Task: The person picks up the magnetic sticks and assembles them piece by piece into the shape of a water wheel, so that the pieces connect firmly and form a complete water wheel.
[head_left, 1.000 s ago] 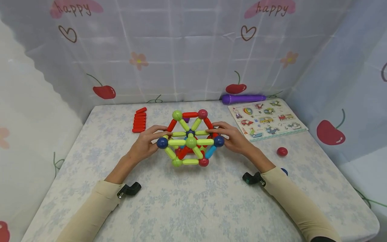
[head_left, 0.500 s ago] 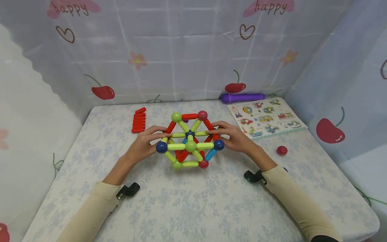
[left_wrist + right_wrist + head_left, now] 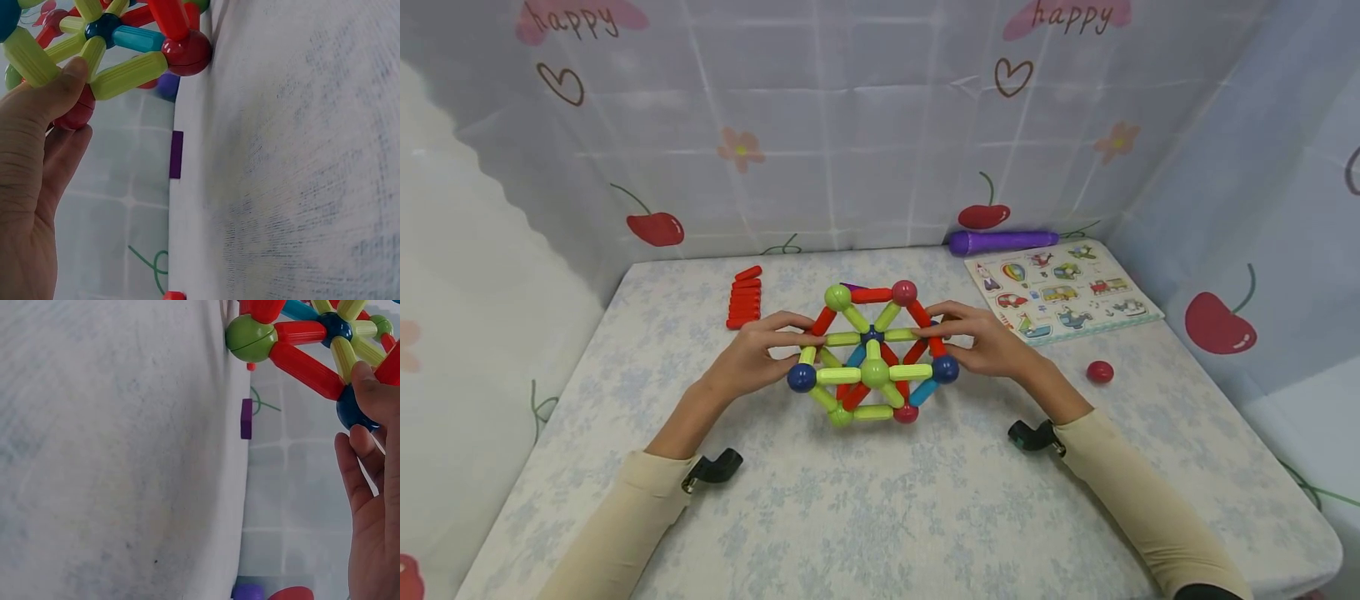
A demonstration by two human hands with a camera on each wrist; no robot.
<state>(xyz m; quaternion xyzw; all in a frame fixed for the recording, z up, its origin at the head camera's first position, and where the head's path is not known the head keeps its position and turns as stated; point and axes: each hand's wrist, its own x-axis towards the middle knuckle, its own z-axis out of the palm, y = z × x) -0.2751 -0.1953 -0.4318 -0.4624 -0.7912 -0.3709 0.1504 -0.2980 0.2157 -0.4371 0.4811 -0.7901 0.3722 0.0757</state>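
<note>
A ball-and-stick construction of magnetic rods and balls (image 3: 875, 372), with green, red and blue parts, stands between the two hands in the head view. My left hand (image 3: 747, 354) grips its left side; in the left wrist view the thumb and fingers pinch a red ball (image 3: 76, 115) at a joint. On the opposite side my right hand (image 3: 981, 337) holds it, thumb and fingertips around a dark blue ball (image 3: 351, 411) in the right wrist view. Its lowest balls, among them a green one (image 3: 251, 339), sit right at the tabletop. The fingers partly hide the side joints.
Several red rods (image 3: 744, 304) lie in a stack at the back left. A picture puzzle board (image 3: 1060, 292) and a purple microphone-shaped stick (image 3: 1003, 242) lie at the back right. One loose red ball (image 3: 1100, 372) rests right of the right hand. A purple block (image 3: 177, 155) stands behind the construction.
The construction has come down slightly toward the table, its near side dropping most. Both hands keep their hold on its sides. A loose blue ball has become hidden behind the right sleeve.
</note>
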